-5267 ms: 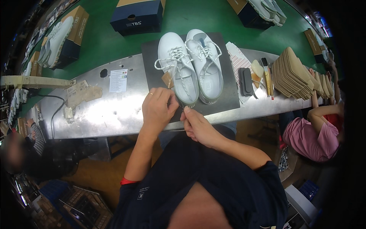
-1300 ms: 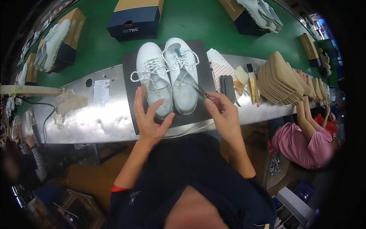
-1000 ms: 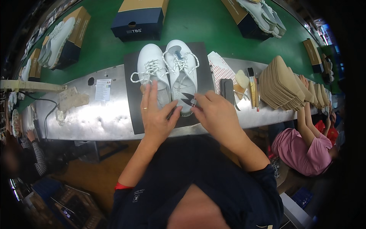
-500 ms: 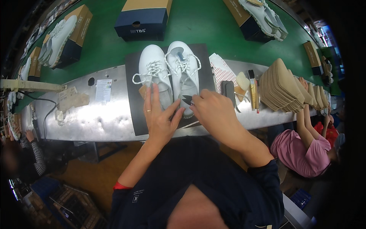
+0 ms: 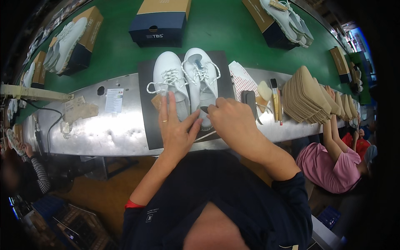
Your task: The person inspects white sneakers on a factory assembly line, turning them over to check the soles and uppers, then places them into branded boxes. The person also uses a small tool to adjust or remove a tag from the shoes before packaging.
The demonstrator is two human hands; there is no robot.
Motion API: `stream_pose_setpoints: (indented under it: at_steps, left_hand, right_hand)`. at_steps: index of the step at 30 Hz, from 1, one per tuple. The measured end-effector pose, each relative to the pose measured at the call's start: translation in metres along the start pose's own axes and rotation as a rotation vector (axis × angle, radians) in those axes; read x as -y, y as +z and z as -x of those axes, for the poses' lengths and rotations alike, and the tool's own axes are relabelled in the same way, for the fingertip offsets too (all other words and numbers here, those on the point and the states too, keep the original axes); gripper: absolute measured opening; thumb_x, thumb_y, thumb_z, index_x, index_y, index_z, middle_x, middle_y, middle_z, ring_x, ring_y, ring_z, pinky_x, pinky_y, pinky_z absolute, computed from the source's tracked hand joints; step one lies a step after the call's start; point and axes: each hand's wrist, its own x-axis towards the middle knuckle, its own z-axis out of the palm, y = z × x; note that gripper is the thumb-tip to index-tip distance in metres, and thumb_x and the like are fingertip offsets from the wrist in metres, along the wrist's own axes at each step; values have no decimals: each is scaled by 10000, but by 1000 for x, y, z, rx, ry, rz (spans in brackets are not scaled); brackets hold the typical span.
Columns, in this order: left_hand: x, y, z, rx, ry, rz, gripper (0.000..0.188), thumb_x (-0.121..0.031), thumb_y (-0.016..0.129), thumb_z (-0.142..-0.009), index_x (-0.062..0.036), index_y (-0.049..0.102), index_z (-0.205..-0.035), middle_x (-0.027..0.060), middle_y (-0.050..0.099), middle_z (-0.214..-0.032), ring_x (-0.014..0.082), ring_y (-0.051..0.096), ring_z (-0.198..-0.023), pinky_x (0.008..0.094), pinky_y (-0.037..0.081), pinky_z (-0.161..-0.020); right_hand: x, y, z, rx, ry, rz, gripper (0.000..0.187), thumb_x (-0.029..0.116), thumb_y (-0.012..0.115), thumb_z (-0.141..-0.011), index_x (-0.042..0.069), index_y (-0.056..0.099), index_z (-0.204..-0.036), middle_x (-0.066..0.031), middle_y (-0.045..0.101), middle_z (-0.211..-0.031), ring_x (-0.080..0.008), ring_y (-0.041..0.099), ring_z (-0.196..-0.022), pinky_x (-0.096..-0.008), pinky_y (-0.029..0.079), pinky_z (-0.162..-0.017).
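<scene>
Her left hand (image 5: 177, 129) lies spread flat, steadying the white shoes (image 5: 185, 81), while the right hand (image 5: 233, 121) pinches small scissors (image 5: 205, 110) at a heel.

A stack of tan insoles (image 5: 306, 98) lies on the steel bench (image 5: 104, 129). Beyond the bench, a navy shoebox (image 5: 160, 23) stands on the green belt (image 5: 216, 33).

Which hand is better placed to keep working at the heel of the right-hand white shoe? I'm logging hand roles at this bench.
The right hand: its fingertips pinch a small dark tool at the heel of the right-hand shoe. The left hand lies flat, fingers spread over the left-hand shoe, steadying it.
</scene>
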Motion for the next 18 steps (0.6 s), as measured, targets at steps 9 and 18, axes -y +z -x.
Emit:
stream_pose_setpoints:
  at_steps: [9, 18]
  left_hand:
    - [0, 1, 1, -13, 2, 19, 243, -266, 768, -805, -156, 783, -1022, 294, 276, -1542, 471, 277, -1407, 528, 308, -1077]
    - [-2, -2, -1, 18, -1, 4, 233, -264, 748, -828, -161, 781, -1034, 298, 249, -1551, 472, 249, -1420, 513, 299, -1084]
  right_hand:
    - [-3, 0, 9, 33, 44, 10, 68, 64, 653, -725, 19, 668, -774, -119, 639, -800, -258, 679, -762, -348, 553, -617]
    - [-2, -1, 0, -2, -15, -10, 145, 191, 718, -804, 61, 654, -795, -89, 597, -765, -258, 662, -717, -367, 521, -579]
